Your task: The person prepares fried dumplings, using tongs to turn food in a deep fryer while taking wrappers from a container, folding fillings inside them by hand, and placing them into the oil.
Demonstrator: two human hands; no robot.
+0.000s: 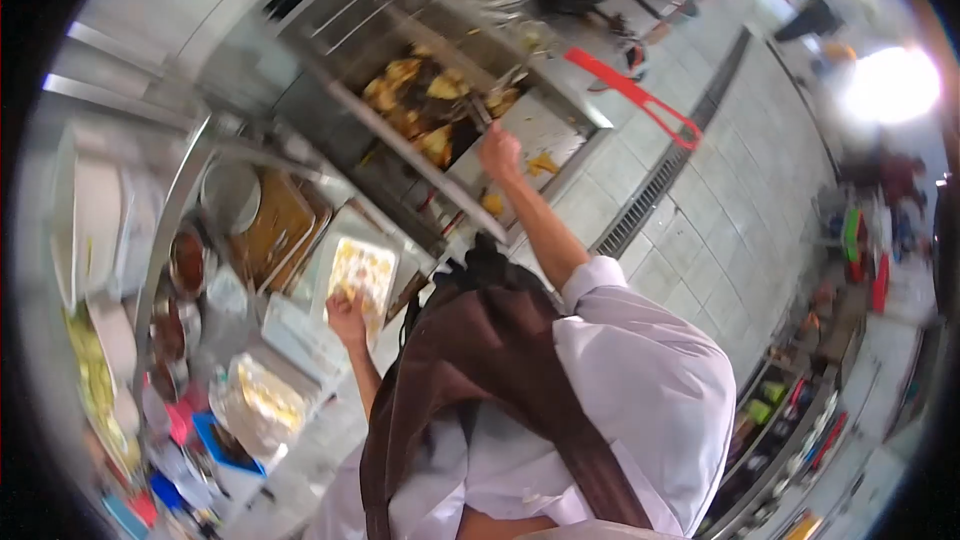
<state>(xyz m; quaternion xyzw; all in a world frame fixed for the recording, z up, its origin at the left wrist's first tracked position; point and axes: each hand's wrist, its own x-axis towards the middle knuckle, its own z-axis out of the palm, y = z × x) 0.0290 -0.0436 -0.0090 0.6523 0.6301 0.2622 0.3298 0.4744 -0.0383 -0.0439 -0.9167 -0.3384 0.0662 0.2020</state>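
Note:
My right hand (501, 154) is closed round the handle of metal tongs (480, 114), which reach into an open metal drawer (395, 143). Browned yellow food pieces (437, 146) lie in that drawer, with a few more on the pale metal surface beside my right hand. My left hand (347, 318) is closed at the lower edge of a white tray (335, 252) that holds yellow and white pieces (362, 275). What its fingers hold, if anything, is too small to make out.
At the left stand a metal pot (231, 195), bowls of red sauce (190, 260) and a blue tray (226, 443). A red strap-like object (625, 88) juts over the tiled floor, near a long drain grate (640, 208). Shelves with coloured items line the lower right.

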